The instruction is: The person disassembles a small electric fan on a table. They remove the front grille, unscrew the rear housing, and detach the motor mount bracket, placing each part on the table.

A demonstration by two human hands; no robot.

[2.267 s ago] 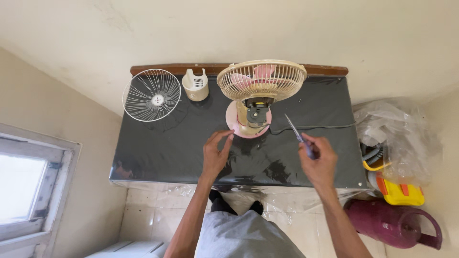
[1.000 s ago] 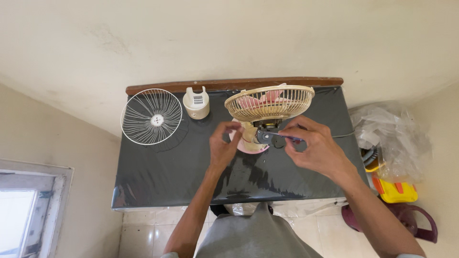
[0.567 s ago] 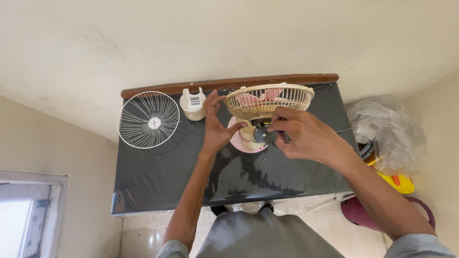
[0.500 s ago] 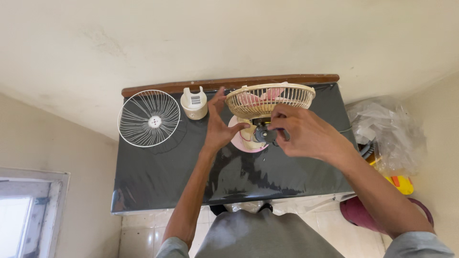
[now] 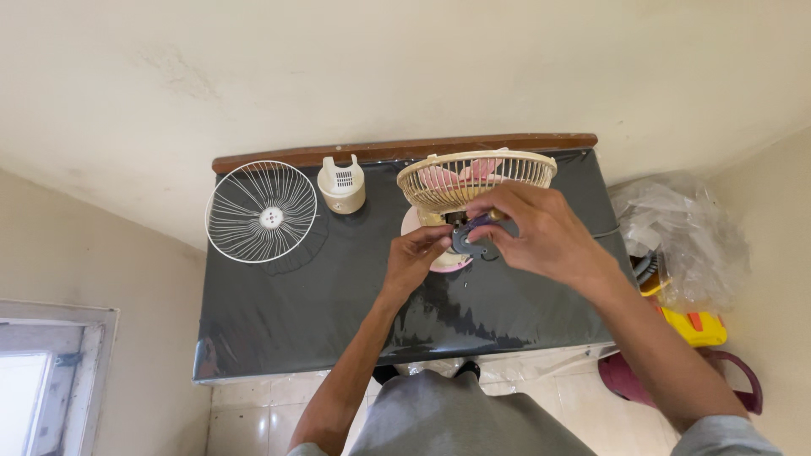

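Observation:
A small table fan (image 5: pixel 477 176) stands on the black table (image 5: pixel 287 295), with a beige rear grille, pink blades and a round pink base (image 5: pixel 446 264). Its dark motor (image 5: pixel 466 245) is bare at the back. My left hand (image 5: pixel 416 255) grips the fan's neck just left of the motor. My right hand (image 5: pixel 534 232) is closed around a blue-handled screwdriver (image 5: pixel 479 222), whose tip is at the motor; my fingers hide most of the tool.
A white wire front grille (image 5: pixel 262 211) and a beige motor cover (image 5: pixel 341 184) lie at the table's back left. A wooden strip (image 5: pixel 397 149) runs along the wall. A plastic bag (image 5: pixel 684 232), yellow container (image 5: pixel 694 327) and maroon jug (image 5: pixel 743 390) sit on the right.
My left hand has come back from near the grille rim and closed on the fan's neck. My right hand has shifted slightly up with the screwdriver at the motor.

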